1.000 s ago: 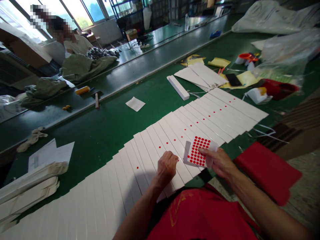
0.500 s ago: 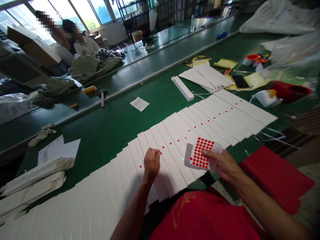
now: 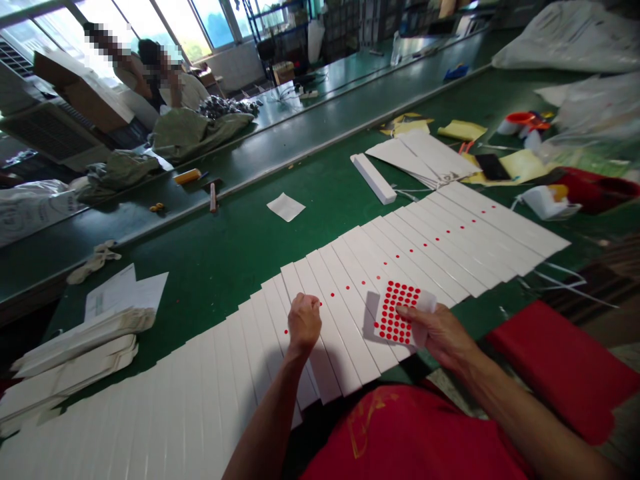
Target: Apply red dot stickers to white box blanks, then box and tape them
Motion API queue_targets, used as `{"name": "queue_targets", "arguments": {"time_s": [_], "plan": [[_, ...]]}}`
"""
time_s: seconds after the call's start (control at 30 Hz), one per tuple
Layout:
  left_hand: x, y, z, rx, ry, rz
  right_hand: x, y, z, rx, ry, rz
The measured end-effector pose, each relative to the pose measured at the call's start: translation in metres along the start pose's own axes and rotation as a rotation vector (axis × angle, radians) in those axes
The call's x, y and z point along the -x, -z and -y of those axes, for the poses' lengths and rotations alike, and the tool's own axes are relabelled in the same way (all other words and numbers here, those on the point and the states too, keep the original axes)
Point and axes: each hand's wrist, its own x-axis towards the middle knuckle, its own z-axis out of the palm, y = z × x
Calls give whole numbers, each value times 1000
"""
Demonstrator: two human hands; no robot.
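Note:
My left hand (image 3: 305,323) is closed in a pinch just over the row of white flat boxes (image 3: 345,327), with a red dot sticker (image 3: 321,304) at its fingertips. Whether the sticker touches the box below cannot be made out. In my right hand (image 3: 445,333) is a white sheet of red dot stickers (image 3: 399,312), gripped by its right side, thumb on top. The boxes overlap like shingles across the table. Single red dots run in a line along those to the right, and one more dot (image 3: 286,331) shows left of my left hand.
Stacked flat cartons (image 3: 85,347) lie at the left. A small paper (image 3: 286,207) and a long white box (image 3: 373,179) rest on the green table (image 3: 225,247) beyond the row. Farther right are a black phone (image 3: 493,167) and plastic bags (image 3: 565,37). Another person (image 3: 185,87) is across the tables.
My left hand has shifted slightly left along the boxes, the red dot sticker moving with its fingertips. My right hand and the sticker sheet have moved slightly left too. The camera view has shifted a little.

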Motion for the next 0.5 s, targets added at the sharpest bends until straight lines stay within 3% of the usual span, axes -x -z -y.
{"name": "queue_targets", "arguments": {"time_s": [0.33,0.5], "plan": [[3,-6,2,-136,-94,-23,-2,-2,-5,11,-29,16],[7,1,-10,-268,-80,-139,0,-6,-5,27,-18,33]]}}
